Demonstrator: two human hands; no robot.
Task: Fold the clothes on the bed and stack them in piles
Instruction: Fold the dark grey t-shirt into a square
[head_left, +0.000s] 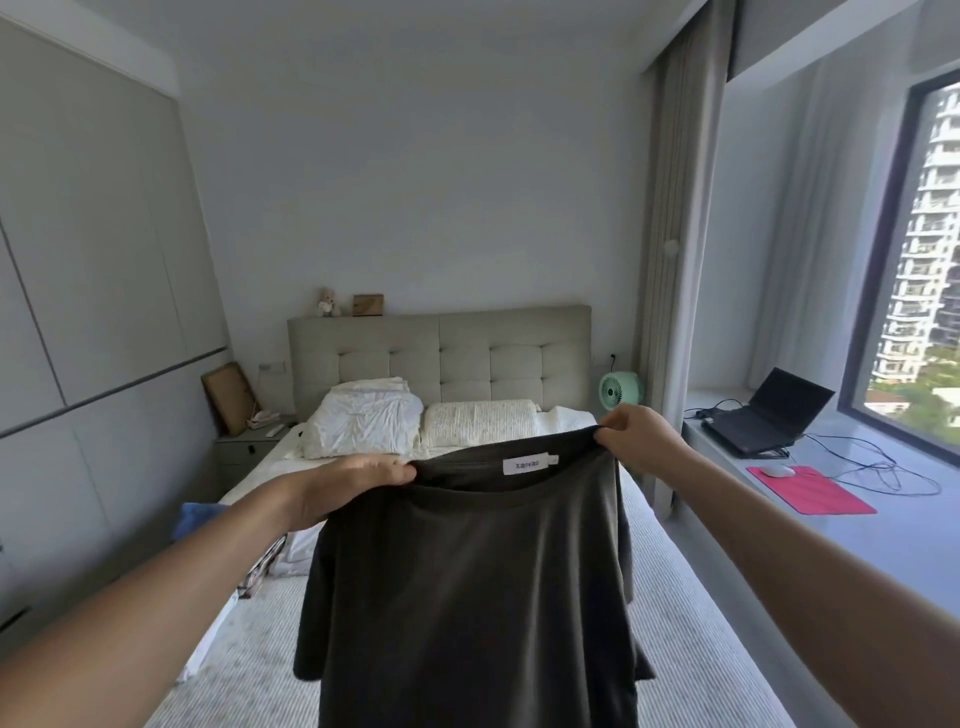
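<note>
A dark olive-brown T-shirt (467, 582) hangs in the air over the bed (685, 623), its neck opening up and a white label showing inside the collar. My left hand (353, 483) pinches the shirt's left shoulder. My right hand (636, 434) grips the right shoulder, a little higher. The shirt hides much of the bed's middle. On the bed's left side, partly behind my left arm, lie a white garment (296, 545), a striped piece (260, 569) and something blue (195, 519).
Two pillows (363, 423) lie by the padded headboard (467, 358). A nightstand (247, 452) stands at the left, a green fan (618, 395) at the right. On the window ledge are a laptop (769, 415), cables, a mouse and a red pad (810, 491).
</note>
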